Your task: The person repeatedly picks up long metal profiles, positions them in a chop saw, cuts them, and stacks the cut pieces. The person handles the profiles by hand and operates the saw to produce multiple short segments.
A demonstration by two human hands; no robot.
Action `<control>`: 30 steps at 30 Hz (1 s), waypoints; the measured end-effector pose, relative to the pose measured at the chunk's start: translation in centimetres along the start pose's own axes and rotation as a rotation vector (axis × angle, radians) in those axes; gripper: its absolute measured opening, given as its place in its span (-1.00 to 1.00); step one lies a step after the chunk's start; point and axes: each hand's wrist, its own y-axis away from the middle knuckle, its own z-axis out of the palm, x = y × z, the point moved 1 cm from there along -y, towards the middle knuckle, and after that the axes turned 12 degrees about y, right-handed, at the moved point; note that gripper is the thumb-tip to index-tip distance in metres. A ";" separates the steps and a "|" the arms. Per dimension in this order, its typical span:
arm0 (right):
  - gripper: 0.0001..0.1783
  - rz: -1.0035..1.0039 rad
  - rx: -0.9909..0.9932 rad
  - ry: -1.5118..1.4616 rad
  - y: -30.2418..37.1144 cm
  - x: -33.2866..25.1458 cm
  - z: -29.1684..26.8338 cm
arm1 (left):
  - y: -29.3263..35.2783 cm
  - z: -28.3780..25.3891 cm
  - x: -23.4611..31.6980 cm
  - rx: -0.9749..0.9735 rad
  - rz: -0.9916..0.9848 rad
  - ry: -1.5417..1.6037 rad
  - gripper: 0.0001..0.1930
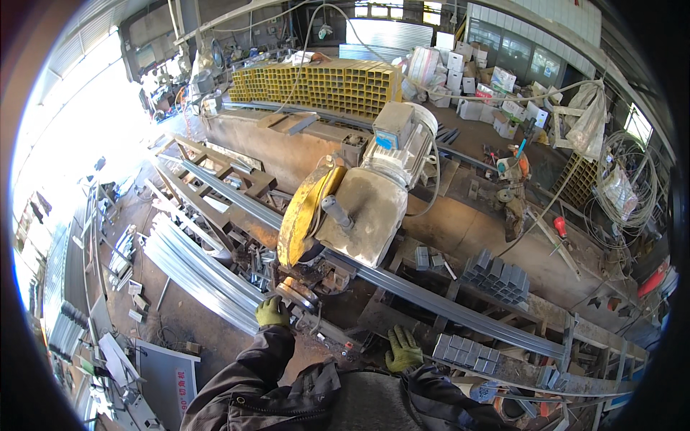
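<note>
My left hand (pixel 272 313), in a yellow-green work glove, is at the near side of a cut-off saw's metal clamp (pixel 297 293). Its fingers look curled, and what they hold, if anything, is hidden. My right hand (pixel 403 350), gloved alike, holds nothing; its fingers are spread just in front of me, left of a block of short square tube pieces (pixel 466 353). Ahead stands the cut-off saw, with a worn yellow blade guard (pixel 305 215), a stub handle (pixel 336 212) and a dusty motor (pixel 397 156). Long grey metal profiles (pixel 453 312) run lengthwise beneath it.
Left of the saw lies a bundle of long shiny profiles (pixel 198 269) beside a steel rack (pixel 215 169). Another stack of cut square tubes (pixel 497 277) sits to the right. Behind are yellow square tubes (pixel 316 86), cardboard boxes (pixel 503 108) and a hanging cable coil (pixel 629 187).
</note>
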 end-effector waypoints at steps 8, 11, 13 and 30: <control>-0.04 -0.005 0.011 -0.054 0.1 -0.1 0.0 | 0.1 -0.1 0.1 -0.039 -0.045 -0.014 -0.71; -0.03 -0.005 -0.009 -0.054 0.1 -0.1 0.1 | 0.1 -0.1 -0.1 -0.061 -0.064 -0.011 -0.70; -0.04 -0.004 0.010 -0.045 0.1 -0.1 0.2 | 0.1 -0.1 -0.1 -0.033 -0.036 -0.007 -0.69; -0.05 0.050 -0.062 -0.020 0.3 -0.2 0.7 | 0.0 -0.2 0.2 -0.001 0.002 -0.004 -0.71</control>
